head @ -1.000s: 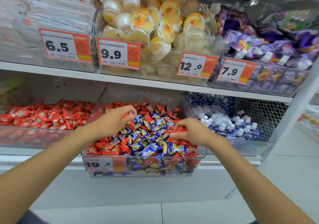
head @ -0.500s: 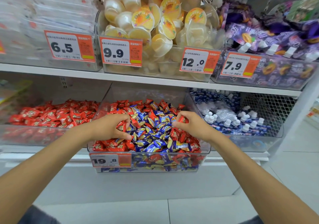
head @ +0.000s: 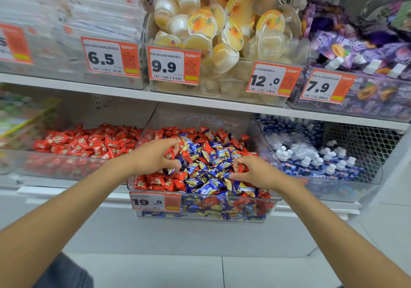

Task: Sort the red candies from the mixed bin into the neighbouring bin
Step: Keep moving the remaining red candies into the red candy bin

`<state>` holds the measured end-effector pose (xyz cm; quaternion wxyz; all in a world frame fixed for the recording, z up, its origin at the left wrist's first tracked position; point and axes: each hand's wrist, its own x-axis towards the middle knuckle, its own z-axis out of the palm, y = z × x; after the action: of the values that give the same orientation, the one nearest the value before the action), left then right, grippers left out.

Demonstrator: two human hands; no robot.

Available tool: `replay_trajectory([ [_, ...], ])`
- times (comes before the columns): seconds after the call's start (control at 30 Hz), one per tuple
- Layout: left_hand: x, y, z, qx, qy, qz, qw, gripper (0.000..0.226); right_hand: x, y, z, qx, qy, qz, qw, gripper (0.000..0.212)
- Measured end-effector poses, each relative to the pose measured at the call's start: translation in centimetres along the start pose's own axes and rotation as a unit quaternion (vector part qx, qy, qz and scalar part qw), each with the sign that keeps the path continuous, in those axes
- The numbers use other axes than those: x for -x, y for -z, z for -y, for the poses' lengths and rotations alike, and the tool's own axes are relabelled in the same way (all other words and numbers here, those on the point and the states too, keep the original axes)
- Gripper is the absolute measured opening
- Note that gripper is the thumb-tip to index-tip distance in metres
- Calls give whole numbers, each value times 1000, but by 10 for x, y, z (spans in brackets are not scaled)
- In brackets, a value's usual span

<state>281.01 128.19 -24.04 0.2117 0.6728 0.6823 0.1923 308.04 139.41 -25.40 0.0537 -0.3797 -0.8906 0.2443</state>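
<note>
A clear mixed bin on the lower shelf holds red candies and blue-and-yellow candies heaped together. Both hands are inside it. My left hand is curled over the left side of the heap and grips red candies that show between its fingers. My right hand lies on the right side, with a red candy pinched in its curled fingers. To the left stands the neighbouring bin, filled with red candies only.
A bin of blue pouches with white caps sits to the right. The upper shelf carries jelly cups, purple pouches and price tags. An orange "19.8" tag hangs on the mixed bin's front. Pale floor lies below.
The camera has shifted left and closer. Both hands have dug lower into the heap and still hold red candies; the right hand has dropped toward the bin's front right.
</note>
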Motion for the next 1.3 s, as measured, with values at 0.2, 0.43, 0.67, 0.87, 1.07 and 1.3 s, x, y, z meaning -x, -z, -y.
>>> replay_trajectory([
  [0.2, 1, -2, 1, 24, -40, -7, 999, 20, 1, 7, 1, 5, -2, 18, 1000, 14],
  [0.43, -1, 1, 0, 26, -68, -26, 997, 9, 2, 13, 3, -92, -16, -98, 991, 23],
  [0.67, 3, 7, -9, 25, -84, 18, 996, 11, 0, 10, 1, -96, -22, -112, 989, 20],
  [0.87, -2, -12, 2, -134, -26, 124, 983, 41, -3, 6, 4, -99, -12, -114, 988, 13],
  [1.07, -10, -12, 4, -69, -70, 11, 995, 6, -1, 12, 6, -143, -8, -148, 979, 15],
  [1.3, -9, -7, 6, -27, -71, -51, 996, 4, 2, 21, 11, -185, -6, -181, 966, 19],
])
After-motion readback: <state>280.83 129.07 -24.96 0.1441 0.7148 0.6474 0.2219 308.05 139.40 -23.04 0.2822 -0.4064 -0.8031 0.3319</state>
